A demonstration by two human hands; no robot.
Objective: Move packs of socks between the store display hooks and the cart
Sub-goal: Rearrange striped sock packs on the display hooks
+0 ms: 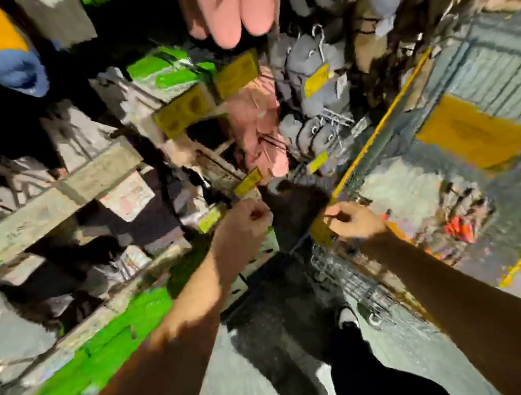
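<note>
Blur covers most of the view, so many details are hard to read. Both bare arms reach forward and down toward the low part of the sock display. The left hand [245,221] has its fingers [260,214] curled into a fist; something small may be inside, but I cannot tell what, or whether it holds anything at all. Just above these fingers a yellow price tag [248,181] sits at the end of a display hook, and beside it, to the left, a pack of socks with a green and grey label [212,218] hangs close to the knuckles. The right hand [355,220] has its fingers curled, and thumb and forefinger pinch a yellow tag [320,231] that lies just to the left of them. This tag seems to belong to a dark pack of socks [292,207], which is between the two hands, but the blur hides where they join. Right of the right-hand fingers stands the wire cart [488,77] with a yellow rim, and inside it lie a yellow sheet [474,133] and some colourful packs [460,214]. Further above both hands hang pink socks [233,3] and grey socks [319,82]. Below the arms the grey floor [238,392] shows, with the person's dark trousers and a shoe [347,317].
</note>
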